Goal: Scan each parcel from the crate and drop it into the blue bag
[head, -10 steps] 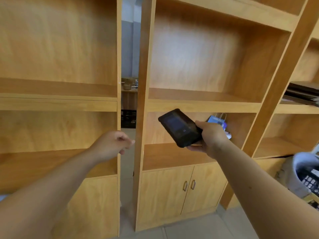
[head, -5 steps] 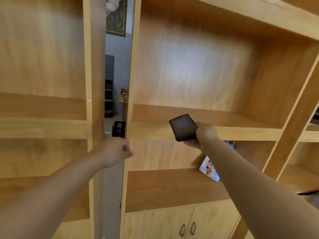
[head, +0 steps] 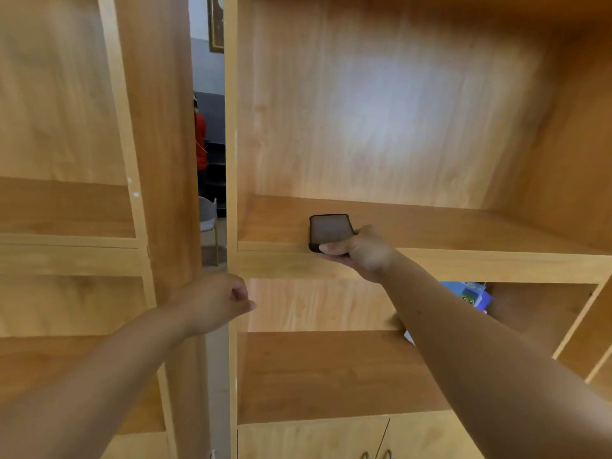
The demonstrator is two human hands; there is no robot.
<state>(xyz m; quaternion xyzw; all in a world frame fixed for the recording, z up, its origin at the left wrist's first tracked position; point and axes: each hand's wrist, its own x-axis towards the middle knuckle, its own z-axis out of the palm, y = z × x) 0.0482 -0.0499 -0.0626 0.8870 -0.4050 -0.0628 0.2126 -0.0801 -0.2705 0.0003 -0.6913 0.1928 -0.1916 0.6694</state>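
My right hand [head: 362, 251] grips a black handheld scanner [head: 328, 230] by its near end. The scanner lies flat at the front edge of a wooden shelf [head: 430, 226], dark screen facing up. My left hand [head: 218, 301] hangs lower and to the left, fingers curled shut with nothing in them, in front of the gap between two shelf units. No crate, parcel or blue bag is in view.
Two tall wooden shelf units fill the view, with a narrow gap [head: 212, 160] between them. Through it I see a person in red and a grey chair. A blue and white packet [head: 470, 294] sits on the lower shelf behind my right forearm. Cabinet doors [head: 374, 438] lie below.
My view has tilted upward. My right hand has carried the scanner up and forward onto the upper shelf's front edge. My left hand stayed curled near the gap.
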